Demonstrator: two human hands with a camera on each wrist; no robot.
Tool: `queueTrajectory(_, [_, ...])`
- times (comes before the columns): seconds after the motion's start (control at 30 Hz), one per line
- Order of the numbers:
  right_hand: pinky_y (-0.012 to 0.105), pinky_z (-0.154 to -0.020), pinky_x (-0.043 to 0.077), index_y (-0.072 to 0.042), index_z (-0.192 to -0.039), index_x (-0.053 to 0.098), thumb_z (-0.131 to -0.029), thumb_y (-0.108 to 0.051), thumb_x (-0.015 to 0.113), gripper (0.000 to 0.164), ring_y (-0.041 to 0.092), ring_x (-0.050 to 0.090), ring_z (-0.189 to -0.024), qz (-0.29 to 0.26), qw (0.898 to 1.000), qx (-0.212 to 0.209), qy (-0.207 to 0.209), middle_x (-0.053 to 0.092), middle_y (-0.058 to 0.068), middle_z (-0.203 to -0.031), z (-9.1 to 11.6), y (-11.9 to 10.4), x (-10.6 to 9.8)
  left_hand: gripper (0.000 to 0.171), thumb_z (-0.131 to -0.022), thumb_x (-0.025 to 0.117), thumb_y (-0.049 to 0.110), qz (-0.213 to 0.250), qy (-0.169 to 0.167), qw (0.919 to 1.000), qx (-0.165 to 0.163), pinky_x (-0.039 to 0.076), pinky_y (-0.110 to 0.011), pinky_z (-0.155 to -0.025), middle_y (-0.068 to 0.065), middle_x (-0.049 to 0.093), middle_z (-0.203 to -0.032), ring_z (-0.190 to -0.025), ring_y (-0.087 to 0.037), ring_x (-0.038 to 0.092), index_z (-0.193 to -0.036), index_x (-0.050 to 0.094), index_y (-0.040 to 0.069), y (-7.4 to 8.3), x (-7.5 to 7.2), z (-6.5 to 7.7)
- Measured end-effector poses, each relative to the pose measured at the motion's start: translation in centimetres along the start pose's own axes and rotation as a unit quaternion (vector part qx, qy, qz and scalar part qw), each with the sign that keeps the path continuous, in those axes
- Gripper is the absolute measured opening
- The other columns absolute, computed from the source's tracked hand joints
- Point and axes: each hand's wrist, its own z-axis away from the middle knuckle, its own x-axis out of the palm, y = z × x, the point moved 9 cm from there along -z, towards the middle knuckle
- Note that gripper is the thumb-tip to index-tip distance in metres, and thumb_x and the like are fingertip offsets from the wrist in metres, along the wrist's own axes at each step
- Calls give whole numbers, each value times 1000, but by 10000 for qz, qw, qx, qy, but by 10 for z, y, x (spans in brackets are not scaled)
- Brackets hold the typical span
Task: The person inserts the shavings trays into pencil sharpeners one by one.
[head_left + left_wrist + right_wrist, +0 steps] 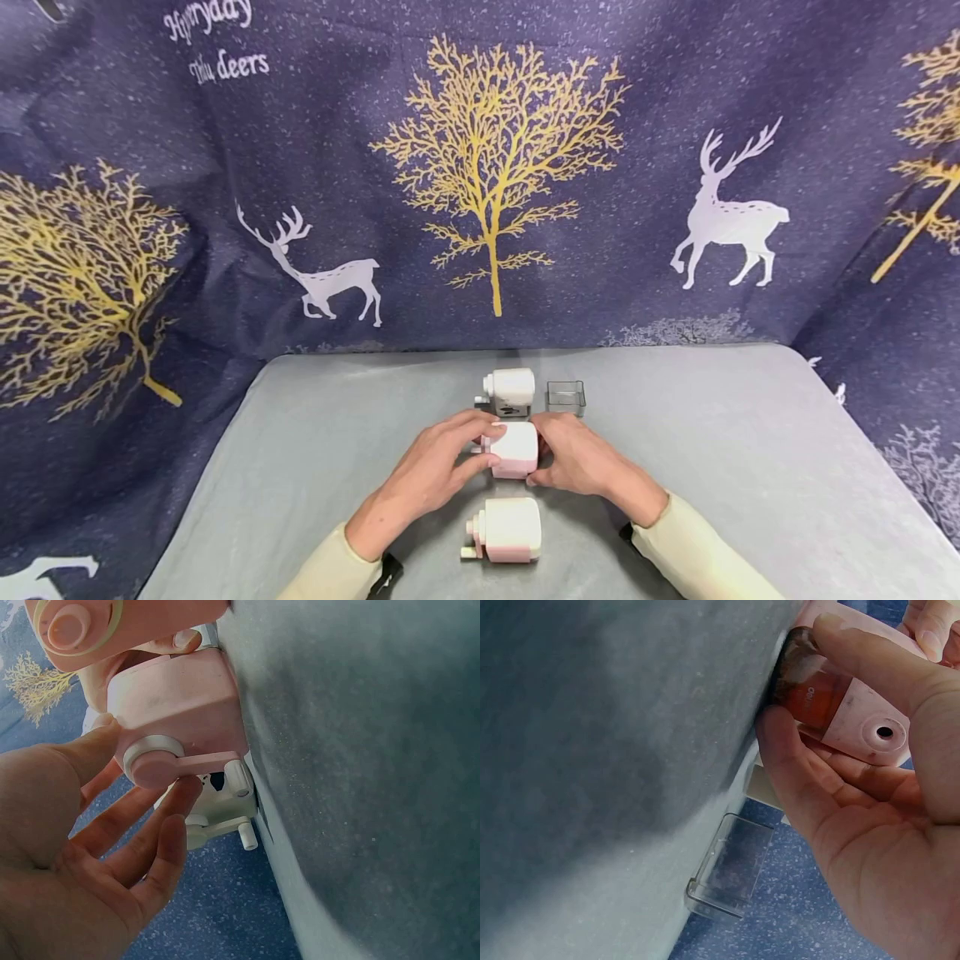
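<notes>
A pink crank pencil sharpener (513, 454) stands on the grey table between both hands. My left hand (433, 463) grips its body from the crank side, thumb on one face and fingers round the other. In the left wrist view the crank (206, 763) points down toward the table. On the opposite side, by the pencil hole (885, 733), my right hand (579, 458) pinches the dark see-through shavings drawer (810, 694) between thumb and forefinger. The drawer sits at the base of the sharpener.
Behind it is a white pencil sharpener (513, 390), with a loose clear drawer (566, 398) to its right. Nearer the person, a cream-and-pink sharpener (513, 530) stands between the forearms. A dark blue cloth (585, 317) with deer and trees hangs behind the table.
</notes>
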Motion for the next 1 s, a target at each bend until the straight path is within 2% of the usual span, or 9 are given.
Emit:
queueTrajectory(0.37, [21, -67, 54, -13, -103, 62, -64, -21, 88, 47, 6, 60, -76, -115, 9999, 2, -31, 62, -10, -90, 0, 1, 1, 36, -92, 65, 36, -24, 49, 10000, 66, 50, -33, -93, 11, 56, -128, -111, -6, 56, -126, 64, 24, 0, 0, 0])
queueTrajectory(0.77, [20, -69, 54, -14, -104, 62, -64, -18, 88, 48, 6, 61, -77, -302, 9995, -29, -94, 62, -9, -92, 0, 2, 2, 36, -90, 67, 36, 84, -37, 10000, -15, 50, -34, -93, 12, 57, -127, -110, -6, 56, -125, 64, 25, -2, -1, -3])
queueTrajectory(1.0, [19, -67, 54, -14, -102, 60, -63, -18, 88, 48, 7, 61, -75, -293, 9994, -160, 14, 60, -8, -91, 0, 2, 1, 37, -90, 67, 38, 132, -68, 9999, -80, 49, -32, -93, 13, 58, -125, -110, -5, 55, -125, 63, 26, -3, -2, -4])
